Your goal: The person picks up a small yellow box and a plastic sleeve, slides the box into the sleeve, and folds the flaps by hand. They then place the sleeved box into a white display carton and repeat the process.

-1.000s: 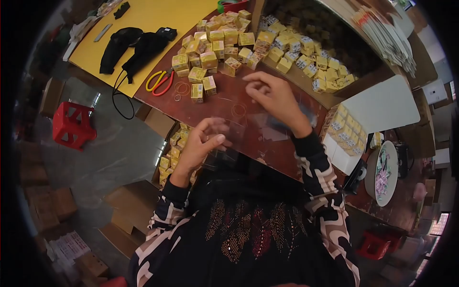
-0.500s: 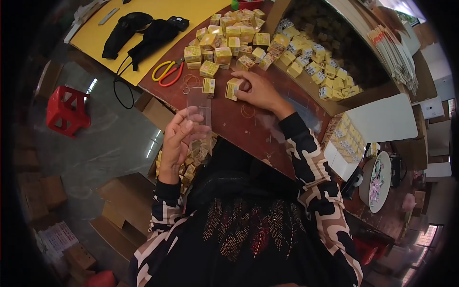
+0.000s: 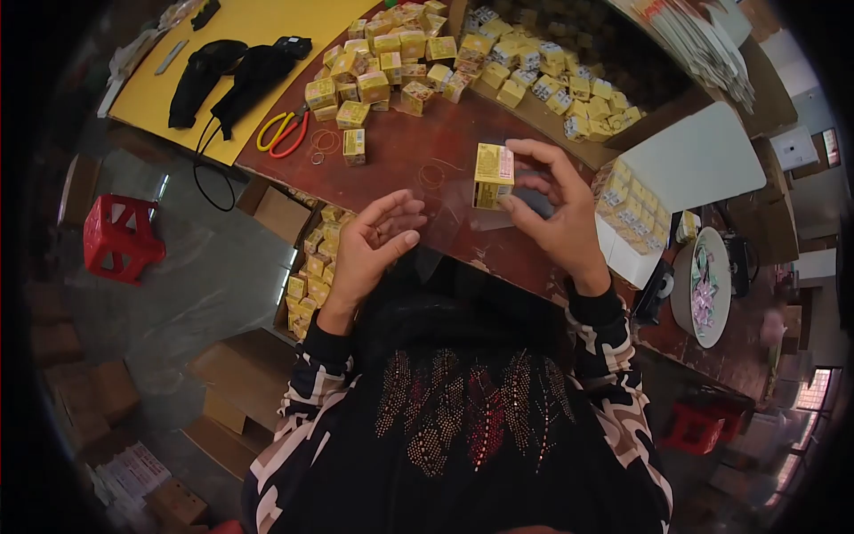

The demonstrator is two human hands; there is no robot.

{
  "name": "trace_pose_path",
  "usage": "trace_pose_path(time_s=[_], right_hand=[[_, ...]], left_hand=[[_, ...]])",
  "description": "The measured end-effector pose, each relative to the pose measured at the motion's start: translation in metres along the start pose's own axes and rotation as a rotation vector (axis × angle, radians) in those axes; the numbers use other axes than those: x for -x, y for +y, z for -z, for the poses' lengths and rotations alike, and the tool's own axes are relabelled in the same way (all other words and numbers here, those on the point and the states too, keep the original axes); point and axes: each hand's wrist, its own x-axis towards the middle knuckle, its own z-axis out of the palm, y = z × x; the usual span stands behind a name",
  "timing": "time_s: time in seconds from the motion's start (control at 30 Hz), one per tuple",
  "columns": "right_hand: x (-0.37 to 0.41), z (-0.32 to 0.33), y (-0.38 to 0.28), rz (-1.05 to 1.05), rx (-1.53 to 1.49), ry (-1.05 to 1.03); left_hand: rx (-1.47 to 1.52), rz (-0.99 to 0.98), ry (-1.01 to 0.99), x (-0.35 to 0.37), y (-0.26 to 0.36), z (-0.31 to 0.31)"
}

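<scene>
My right hand holds a small yellow box between thumb and fingers, raised over the red-brown table, its printed sides showing. To its left, my left hand has curved fingers, the thumb close to the fingertips, at the table's near edge. A clear plastic sleeve extends from those fingers toward the box; its outline is faint. One more yellow box stands alone on the table, in front of a pile of similar boxes. Thin rubber bands lie between it and the held box.
Red-and-yellow-handled pliers lie left of the pile. A large carton spills yellow boxes at the back right. An open white box with packed rows stands at right, near a bowl of small packets. Below left sits another carton of boxes.
My right hand has lifted the yellow box off the table and brought it right and nearer. My left hand has turned, its sleeve now pointing rightward. The whole view has shifted slightly.
</scene>
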Motion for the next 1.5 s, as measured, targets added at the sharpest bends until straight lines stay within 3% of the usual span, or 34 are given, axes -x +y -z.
trace_pose_path(time_s=[0.1,0.17,0.27,0.4,0.47,0.7,0.77,0.87,1.0,1.07,1.1,1.17,1.2,1.27,1.3,1.37,1.5], right_hand=[[0.007,0.000,-0.014,0.062,-0.080,0.109],[0.006,0.006,-0.015,0.223,0.319,0.007],[0.007,0.009,-0.013,0.315,0.412,-0.040],[0.008,0.012,-0.019,0.306,0.428,-0.135],[0.008,0.014,-0.021,0.174,0.326,-0.265],[0.007,0.013,0.000,0.147,0.280,-0.238],[0.006,0.016,0.009,0.164,0.233,-0.250],[0.004,0.021,0.021,0.201,0.163,-0.283],[0.005,0.022,0.026,0.123,0.114,-0.314],[0.008,0.019,0.024,0.034,0.149,-0.318],[0.010,0.018,0.028,0.035,0.148,-0.318],[0.015,0.013,0.038,0.310,0.349,-0.235],[0.016,0.011,0.035,0.311,0.347,-0.233],[0.022,0.004,0.022,0.251,0.352,0.022],[0.028,0.002,0.020,0.251,0.351,0.024],[0.042,-0.001,0.020,-0.174,-0.247,0.117],[0.063,-0.005,0.031,-0.317,-0.403,-0.039]], left_hand=[[-0.074,-0.029,-0.080,-0.001,0.001,-0.022],[-0.099,-0.093,-0.087,-0.001,0.003,-0.032],[-0.134,-0.131,-0.071,0.003,0.005,-0.039],[-0.204,-0.171,-0.074,0.005,0.001,-0.044],[-0.302,-0.244,-0.064,0.004,-0.002,-0.044],[-0.164,-0.186,0.001,0.003,-0.003,-0.061],[-0.547,-0.357,-0.049,-0.001,-0.006,-0.056],[-0.647,-0.387,-0.067,-0.002,-0.002,-0.060],[-0.628,-0.381,-0.084,-0.001,-0.004,-0.064],[-0.285,-0.247,-0.045,0.001,-0.013,-0.070],[-0.287,-0.247,-0.045,0.001,-0.013,-0.073],[-0.215,-0.204,-0.033,0.002,-0.012,-0.077],[-0.218,-0.204,-0.033,0.001,-0.011,-0.078],[-0.203,-0.230,-0.005,-0.004,-0.010,-0.079],[-0.204,-0.231,-0.006,-0.005,-0.008,-0.080],[-0.163,-0.221,-0.030,-0.006,-0.006,-0.083],[-0.115,-0.160,-0.075,-0.004,-0.012,-0.090]])
